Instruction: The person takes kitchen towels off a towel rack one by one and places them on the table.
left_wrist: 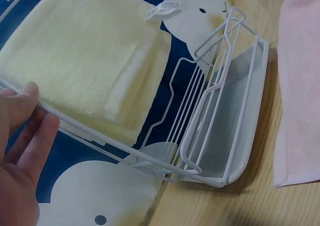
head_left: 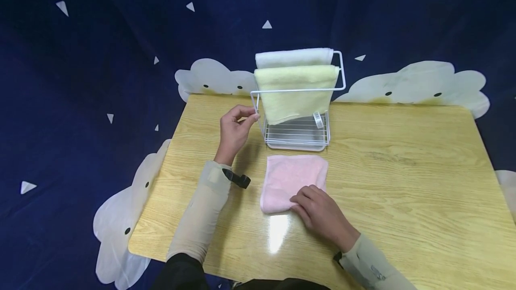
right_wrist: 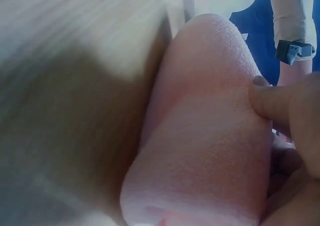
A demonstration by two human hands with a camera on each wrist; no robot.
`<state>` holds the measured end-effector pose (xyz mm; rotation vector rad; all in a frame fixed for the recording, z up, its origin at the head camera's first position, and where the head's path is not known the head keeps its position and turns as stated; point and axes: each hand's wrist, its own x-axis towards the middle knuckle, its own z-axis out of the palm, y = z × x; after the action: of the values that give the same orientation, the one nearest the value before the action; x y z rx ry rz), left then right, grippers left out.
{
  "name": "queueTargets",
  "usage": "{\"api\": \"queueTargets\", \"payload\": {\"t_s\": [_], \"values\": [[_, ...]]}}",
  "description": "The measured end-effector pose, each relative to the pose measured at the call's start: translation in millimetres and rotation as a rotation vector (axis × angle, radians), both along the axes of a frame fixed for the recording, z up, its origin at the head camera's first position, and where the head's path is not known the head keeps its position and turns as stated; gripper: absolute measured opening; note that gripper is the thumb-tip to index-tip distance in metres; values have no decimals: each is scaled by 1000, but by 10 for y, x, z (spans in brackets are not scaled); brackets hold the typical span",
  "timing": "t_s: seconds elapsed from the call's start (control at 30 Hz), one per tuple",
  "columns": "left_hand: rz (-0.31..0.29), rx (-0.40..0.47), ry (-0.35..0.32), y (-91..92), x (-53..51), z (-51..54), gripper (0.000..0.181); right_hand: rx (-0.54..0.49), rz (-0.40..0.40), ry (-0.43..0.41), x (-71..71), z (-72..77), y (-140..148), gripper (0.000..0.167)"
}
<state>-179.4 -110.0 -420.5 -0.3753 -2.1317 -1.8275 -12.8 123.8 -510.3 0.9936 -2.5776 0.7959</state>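
My left hand (head_left: pixel 235 131) pinches the left upright wire of a white wire rack (head_left: pixel 297 142), thumb and fingers on either side of it in the left wrist view. Over the rack's upper bars hang a pale yellow towel (head_left: pixel 298 79) and, behind it, a white towel (head_left: pixel 294 59). In front of the rack a folded pink towel (head_left: pixel 296 171) lies on the table. The right hand (head_left: pixel 322 216) pinches its near edge; the right wrist view shows the thumb (right_wrist: pixel 272 101) pressing on the rounded fold. Some right fingers are hidden behind the cloth.
A shallow white tray (left_wrist: pixel 245 136) forms the rack's base. A small paper tag (head_left: pixel 318 120) hangs from the yellow towel. The wooden table (head_left: pixel 403 169) extends to the right, and a dark blue curtain (head_left: pixel 225 26) with white clouds hangs behind it.
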Motion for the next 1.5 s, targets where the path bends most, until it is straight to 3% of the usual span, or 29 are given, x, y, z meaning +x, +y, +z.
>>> {"api": "queueTargets", "payload": {"t_s": [0.37, 0.87, 1.5], "values": [[15, -19, -6, 13, 0, -4, 9, 1, -8, -19, 107, -144, 21, 12], [12, -22, 1, 22, 2, 10, 9, 39, -28, -115, 191, -268, 32, 9], [21, -23, -13, 8, 6, -6, 10, 66, -37, -157, 239, -409, 18, 9]]}}
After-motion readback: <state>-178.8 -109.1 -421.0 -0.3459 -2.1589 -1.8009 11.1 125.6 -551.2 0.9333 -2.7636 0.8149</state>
